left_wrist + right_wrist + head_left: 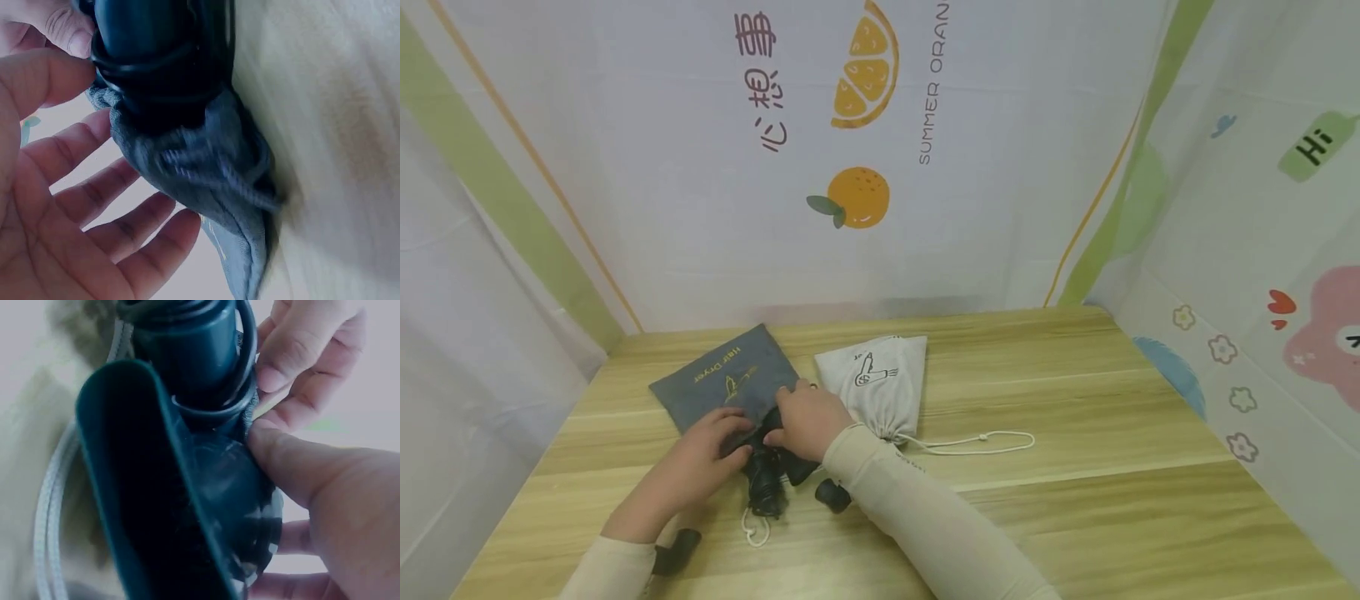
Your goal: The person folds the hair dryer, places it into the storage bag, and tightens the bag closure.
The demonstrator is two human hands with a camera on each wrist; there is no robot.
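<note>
A dark hair dryer [765, 483], its cord wound round the handle, lies across the lower corner of a dark grey "Hair Dryer" drawstring pouch [700, 383]. In the left wrist view, the cord-wrapped part [147, 37] sits at the mouth of the pouch [181, 169]. My left hand [700, 462] has its fingers spread and lightly bent, tips touching the pouch, thumb beside the cord. My right hand [812, 421] holds the dryer: in the right wrist view its thumb [281, 450] lies by the pouch rim and its fingers go behind the body. The wide nozzle [181, 456] faces that camera.
A white drawstring pouch [880, 383] with a dryer drawing lies to the right, its cord [985, 440] trailing right. A small black piece [832, 496] sits beside the right forearm. Another black piece [677, 552] is partly behind the left sleeve. Printed curtains stand behind the wooden table [1075, 392].
</note>
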